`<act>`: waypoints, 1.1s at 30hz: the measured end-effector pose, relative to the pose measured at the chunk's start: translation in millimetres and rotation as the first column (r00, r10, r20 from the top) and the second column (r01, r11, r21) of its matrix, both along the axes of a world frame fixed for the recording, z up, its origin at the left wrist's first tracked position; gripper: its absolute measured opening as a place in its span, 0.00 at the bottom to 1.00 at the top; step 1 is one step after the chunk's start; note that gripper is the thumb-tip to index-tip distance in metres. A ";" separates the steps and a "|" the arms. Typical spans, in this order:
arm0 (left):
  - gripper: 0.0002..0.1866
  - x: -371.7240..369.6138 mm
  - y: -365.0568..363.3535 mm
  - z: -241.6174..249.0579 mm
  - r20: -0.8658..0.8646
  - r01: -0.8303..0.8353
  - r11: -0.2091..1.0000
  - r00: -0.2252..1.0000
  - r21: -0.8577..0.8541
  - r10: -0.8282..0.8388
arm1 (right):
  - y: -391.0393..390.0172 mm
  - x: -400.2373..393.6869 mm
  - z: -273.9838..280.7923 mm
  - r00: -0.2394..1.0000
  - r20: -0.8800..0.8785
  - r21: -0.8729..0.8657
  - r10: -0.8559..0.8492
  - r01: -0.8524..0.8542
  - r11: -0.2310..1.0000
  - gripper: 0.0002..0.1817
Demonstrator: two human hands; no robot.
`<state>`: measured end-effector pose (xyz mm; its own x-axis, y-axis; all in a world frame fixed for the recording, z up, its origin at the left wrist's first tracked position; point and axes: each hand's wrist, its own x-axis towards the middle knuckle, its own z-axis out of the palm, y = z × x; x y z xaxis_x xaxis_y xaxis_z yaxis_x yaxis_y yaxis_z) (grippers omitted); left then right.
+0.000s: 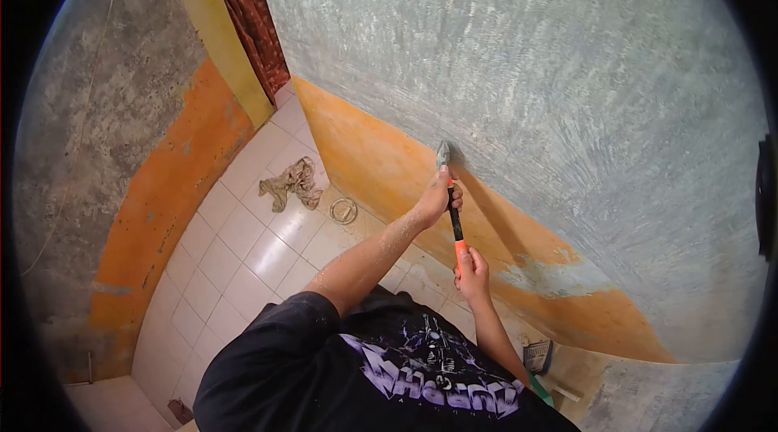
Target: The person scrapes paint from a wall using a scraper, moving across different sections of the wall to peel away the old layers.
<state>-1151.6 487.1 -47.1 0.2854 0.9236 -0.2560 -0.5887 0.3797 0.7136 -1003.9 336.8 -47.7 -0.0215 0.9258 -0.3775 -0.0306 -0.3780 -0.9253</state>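
A wall scraper with a black and orange handle (456,225) and a grey metal head lies across both my hands, its head against the wall at the border of grey and orange paint. My left hand (438,198) is closed round the handle just below the head. Lower down, my right hand (473,276) grips the orange end of the handle. Pale dust speckles my left forearm. The grey wall (535,67) has a rough, streaked surface, with an orange band (373,152) along its lower part.
A crumpled cloth (293,183) lies on the tiled floor (243,245), near a round ring-like object (343,210). A red curtain (247,14) hangs in the doorway. Opposite stands a grey and orange wall (174,164). A grey-and-green item (538,357) sits low at the right.
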 end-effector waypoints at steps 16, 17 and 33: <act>0.21 -32.9 15.0 -7.5 0.008 0.129 0.988 0.991 0.089 -0.130 | -0.9 -44.2 -16.1 0.990 0.061 0.033 -0.127 0.125 0.992 0.15; 0.21 -32.1 14.8 -8.3 0.012 0.127 0.990 0.992 0.068 -0.128 | -1.0 -44.3 -17.2 0.989 0.065 0.043 -0.133 0.131 0.991 0.15; 0.23 -63.4 26.2 -7.1 0.025 0.101 0.993 0.994 0.064 -0.103 | 10.4 -79.5 -17.2 0.968 0.166 0.131 -0.191 0.170 0.977 0.17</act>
<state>-1215.0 513.3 -54.2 0.3852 0.9033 -0.1892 -0.5695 0.3939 0.7215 -1083.4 347.3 -64.9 0.2071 0.9456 -0.2510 0.0793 -0.2720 -0.9590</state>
